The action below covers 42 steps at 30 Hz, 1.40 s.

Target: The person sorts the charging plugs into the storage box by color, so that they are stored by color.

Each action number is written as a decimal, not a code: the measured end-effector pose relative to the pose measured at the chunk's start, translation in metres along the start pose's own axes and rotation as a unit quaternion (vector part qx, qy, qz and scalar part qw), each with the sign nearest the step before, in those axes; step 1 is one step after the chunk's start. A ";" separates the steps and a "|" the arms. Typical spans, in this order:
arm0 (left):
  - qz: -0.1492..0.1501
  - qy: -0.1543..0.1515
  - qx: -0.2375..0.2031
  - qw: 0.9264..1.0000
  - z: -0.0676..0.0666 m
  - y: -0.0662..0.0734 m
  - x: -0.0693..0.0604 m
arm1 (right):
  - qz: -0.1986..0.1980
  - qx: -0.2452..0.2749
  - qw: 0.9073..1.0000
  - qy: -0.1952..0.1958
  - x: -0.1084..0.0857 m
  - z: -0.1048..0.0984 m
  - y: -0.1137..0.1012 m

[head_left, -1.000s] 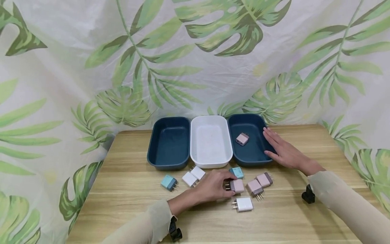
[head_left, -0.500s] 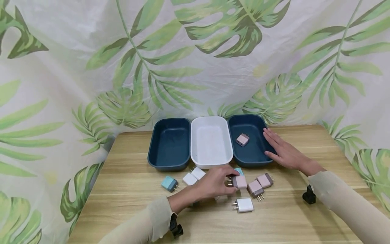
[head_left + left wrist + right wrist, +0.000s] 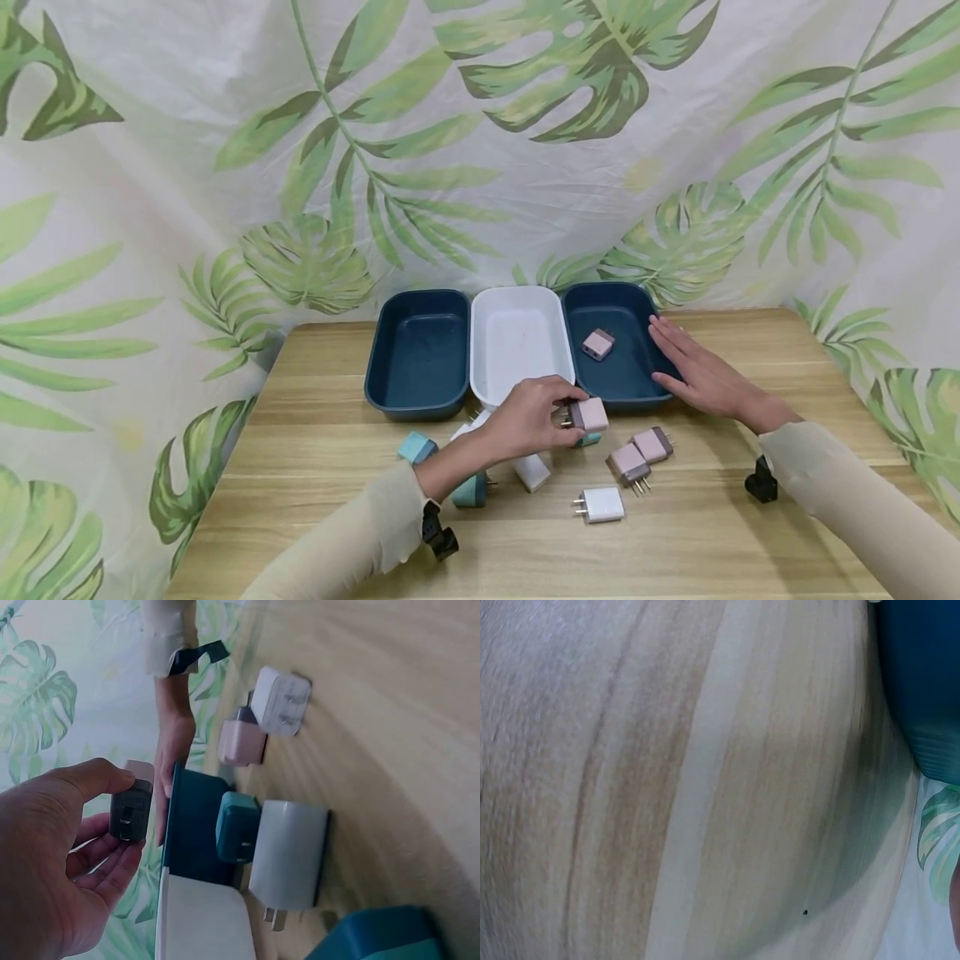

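My left hand [image 3: 521, 425] pinches a pink-and-brown USB wall charger [image 3: 591, 414] between thumb and fingers, above the table near the front of the right dark blue tray [image 3: 626, 371]. The left wrist view shows the charger's dark prong end [image 3: 129, 814] facing the camera. One pink charger [image 3: 598, 344] lies inside that tray. My right hand [image 3: 701, 375] rests its straight fingers against the tray's right rim. A teal charger [image 3: 590, 439] sits partly hidden under the held one. Two more pink chargers [image 3: 628, 462] lie to its right on the table.
A white tray [image 3: 521, 333] stands in the middle and another dark blue tray [image 3: 420, 333] at left, all side by side. A white charger [image 3: 602, 505] lies in front. Teal chargers [image 3: 414, 447] and other white ones [image 3: 533, 473] lie around my left forearm, partly covered.
My left hand has lifted the pink charger off the table and carried it away from me, toward the right tray. My right hand has stayed at the tray's rim.
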<state>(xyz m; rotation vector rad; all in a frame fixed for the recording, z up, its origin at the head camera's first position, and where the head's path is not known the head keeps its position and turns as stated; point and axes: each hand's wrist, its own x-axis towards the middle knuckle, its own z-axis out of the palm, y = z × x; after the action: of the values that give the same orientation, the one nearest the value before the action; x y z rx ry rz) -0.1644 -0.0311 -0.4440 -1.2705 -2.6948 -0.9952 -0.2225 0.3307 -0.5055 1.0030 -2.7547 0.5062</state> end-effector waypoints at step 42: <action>-0.068 0.044 -0.054 0.995 0.000 -0.032 0.066 | -0.002 -0.001 1.000 0.001 -0.001 0.001 0.000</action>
<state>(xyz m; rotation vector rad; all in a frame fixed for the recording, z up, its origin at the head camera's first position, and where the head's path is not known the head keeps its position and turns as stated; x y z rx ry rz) -0.2312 -0.0004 -0.4445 -1.0422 -2.7250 -1.1950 -0.2224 0.3311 -0.5068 1.0067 -2.7514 0.5036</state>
